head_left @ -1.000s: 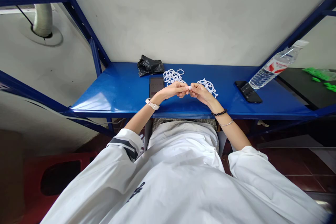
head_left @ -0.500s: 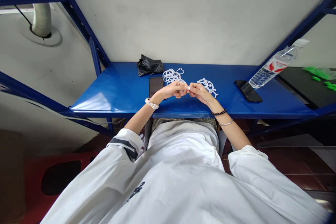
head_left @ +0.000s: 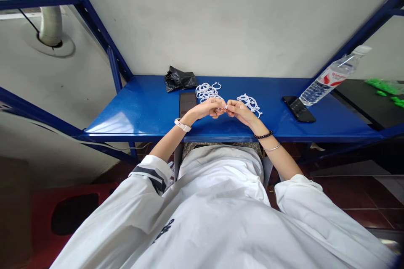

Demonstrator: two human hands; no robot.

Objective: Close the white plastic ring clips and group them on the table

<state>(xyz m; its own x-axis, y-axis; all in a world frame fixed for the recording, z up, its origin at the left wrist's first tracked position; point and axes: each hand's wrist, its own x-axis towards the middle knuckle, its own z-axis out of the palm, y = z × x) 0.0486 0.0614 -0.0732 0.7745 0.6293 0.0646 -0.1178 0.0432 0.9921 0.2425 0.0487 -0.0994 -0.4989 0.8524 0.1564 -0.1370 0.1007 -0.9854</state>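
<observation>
My left hand (head_left: pixel 208 108) and my right hand (head_left: pixel 239 111) meet over the front half of a blue shelf (head_left: pixel 151 109). Both sets of fingertips pinch a small white plastic piece (head_left: pixel 226 106), mostly hidden by the fingers; it looks like the white rings lying close by. Behind my left hand lies a pile of white plastic rings (head_left: pixel 208 90), some with an open gap. A smaller pile of white rings (head_left: pixel 249 102) sits just beyond my right hand, partly covered by it.
A dark flat phone-like object (head_left: pixel 187 104) lies left of the piles, with a crumpled black plastic bag (head_left: pixel 179 80) behind it. On the right, a water bottle (head_left: pixel 330 77) stands by a black phone (head_left: pixel 299 110). Green pieces (head_left: pixel 383 87) lie on a dark surface beyond. Blue posts frame the shelf.
My hands stay together on the small white piece; the right fingers have shifted very slightly. Nothing else has moved on the shelf.
</observation>
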